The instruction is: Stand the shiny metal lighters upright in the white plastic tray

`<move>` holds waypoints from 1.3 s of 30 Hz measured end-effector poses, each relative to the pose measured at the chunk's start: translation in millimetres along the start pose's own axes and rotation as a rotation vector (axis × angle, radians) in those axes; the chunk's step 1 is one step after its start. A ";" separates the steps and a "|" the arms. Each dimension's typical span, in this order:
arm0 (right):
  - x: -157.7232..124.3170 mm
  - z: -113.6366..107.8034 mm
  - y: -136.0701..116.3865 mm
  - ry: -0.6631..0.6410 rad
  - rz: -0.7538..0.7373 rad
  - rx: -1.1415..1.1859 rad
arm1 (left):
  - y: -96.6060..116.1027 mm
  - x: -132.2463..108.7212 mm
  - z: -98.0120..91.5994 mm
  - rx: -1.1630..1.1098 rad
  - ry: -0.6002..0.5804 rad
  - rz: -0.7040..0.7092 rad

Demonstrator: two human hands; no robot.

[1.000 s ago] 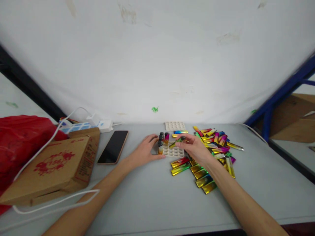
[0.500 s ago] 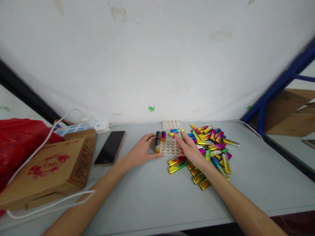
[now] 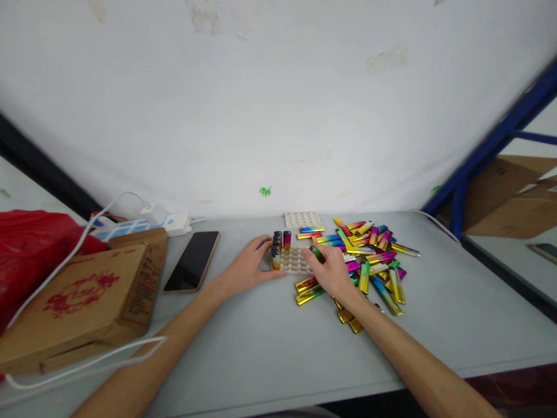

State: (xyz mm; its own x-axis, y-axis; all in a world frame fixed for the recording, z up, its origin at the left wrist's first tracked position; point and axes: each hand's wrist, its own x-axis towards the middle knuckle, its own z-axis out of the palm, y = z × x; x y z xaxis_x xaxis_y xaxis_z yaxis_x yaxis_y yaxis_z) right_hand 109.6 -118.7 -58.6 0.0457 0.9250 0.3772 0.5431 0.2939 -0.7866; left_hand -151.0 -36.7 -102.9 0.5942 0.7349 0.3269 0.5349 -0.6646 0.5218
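Observation:
A cream tray with round holes (image 3: 298,262) lies on the grey table. Several lighters (image 3: 278,245) stand upright at its left end. My left hand (image 3: 247,268) rests against the tray's left side, fingers curled along its edge. My right hand (image 3: 327,271) is at the tray's right end, pinching a green lighter (image 3: 317,253) upright between thumb and fingers. A heap of shiny multicoloured lighters (image 3: 369,255) lies just right of that hand, with several gold ones (image 3: 310,291) in front of it.
A second holed tray (image 3: 301,219) lies by the wall. A black phone (image 3: 192,268) lies left of my left hand. A cardboard box (image 3: 82,302), red bag (image 3: 30,244), white cable (image 3: 87,363) and power strip (image 3: 174,222) fill the left. A blue frame (image 3: 487,152) stands right.
My right hand drew back from the pile towards the tray's right end and turned the green lighter from lying flat to upright. My left hand stayed on the tray.

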 end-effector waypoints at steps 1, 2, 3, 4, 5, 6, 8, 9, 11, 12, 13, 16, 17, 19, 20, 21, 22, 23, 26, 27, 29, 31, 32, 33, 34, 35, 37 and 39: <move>-0.3 0.7 0.7 0.011 -0.004 0.004 | -0.4 -0.2 0.3 0.003 -0.001 -0.005; -0.4 1.5 1.5 0.022 -0.008 0.012 | -0.8 -0.3 0.5 0.007 -0.002 -0.010; -0.4 2.3 2.2 0.031 -0.008 0.022 | -1.3 -0.4 0.7 0.010 -0.003 -0.012; -0.4 3.0 2.9 0.040 -0.005 0.030 | -1.8 -0.5 0.9 0.013 -0.002 -0.013; -0.3 3.6 3.5 0.049 0.001 0.036 | -2.3 -0.6 0.9 0.015 -0.001 -0.012; -0.3 4.1 4.1 0.057 0.007 0.038 | -2.8 -0.7 0.9 0.014 -0.001 -0.009; -0.2 4.7 5.0 0.064 0.015 0.032 | -3.6 -0.9 1.1 0.012 0.000 -0.006; -0.2 4.8 5.3 0.059 0.016 0.026 | -4.1 -1.1 1.3 0.010 0.000 -0.005; -0.3 4.7 5.7 0.042 0.011 0.016 | -4.9 -1.2 1.9 0.009 0.003 -0.004; -0.3 4.5 5.7 0.033 0.009 0.012 | -5.3 -1.2 2.2 0.010 0.006 -0.004; -0.4 4.3 5.5 0.025 0.007 0.007 | -5.6 -1.2 2.6 0.011 0.008 -0.003; -1.0 3.5 4.0 -0.006 0.004 -0.026 | -6.3 -0.9 3.2 0.013 0.012 0.006; -1.3 3.3 3.2 -0.025 0.000 -0.042 | -6.3 -0.9 3.2 0.012 0.013 0.008; -2.1 2.9 1.9 -0.063 -0.020 -0.065 | -5.7 -0.7 3.0 0.012 0.015 0.005; -2.6 2.7 1.5 -0.078 -0.034 -0.068 | -5.0 -0.6 2.7 0.011 0.015 0.003; -3.1 2.7 1.6 -0.091 -0.047 -0.063 | -4.0 -0.5 2.3 0.010 0.014 0.001; -3.6 2.8 2.1 -0.107 -0.056 -0.053 | -2.7 -0.4 1.8 0.007 0.010 0.002; -4.1 3.0 3.2 -0.122 -0.063 -0.041 | -1.1 -0.3 1.3 0.004 0.004 0.004; -4.9 4.4 9.2 -0.152 -0.085 -0.020 | 3.7 0.3 0.0 0.001 -0.006 0.013; -4.8 5.0 11.7 -0.156 -0.096 -0.010 | 4.8 0.4 -0.1 0.004 -0.005 0.015; -3.6 6.0 16.1 -0.154 -0.127 0.003 | 6.0 0.5 0.0 0.009 0.001 0.018; -1.3 6.1 18.9 -0.129 -0.190 -0.005 | 6.1 0.4 0.6 0.014 0.006 0.023; 0.0 5.7 19.5 -0.107 -0.234 -0.018 | 5.9 0.3 0.9 0.017 0.009 0.025; 1.3 5.0 19.7 -0.081 -0.278 -0.036 | 5.7 0.2 1.1 0.019 0.011 0.026; 2.5 4.1 19.5 -0.058 -0.314 -0.052 | 5.5 0.1 1.2 0.023 0.012 0.027; 3.5 3.0 19.1 -0.042 -0.336 -0.064 | 5.4 0.0 1.3 0.025 0.012 0.027; 4.8 0.6 18.1 -0.024 -0.331 -0.086 | 5.5 0.1 1.2 0.030 0.004 0.026; 5.4 -1.1 17.8 -0.012 -0.286 -0.096 | 5.7 0.3 1.2 0.032 -0.006 0.021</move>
State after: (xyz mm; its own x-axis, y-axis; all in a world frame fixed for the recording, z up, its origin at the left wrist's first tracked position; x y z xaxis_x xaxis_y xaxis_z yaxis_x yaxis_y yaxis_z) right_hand 120.5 -108.8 -70.0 -0.1298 0.8111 0.5703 0.6093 0.5190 -0.5995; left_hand -147.1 -40.4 -100.8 0.6089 0.7200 0.3328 0.5410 -0.6838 0.4895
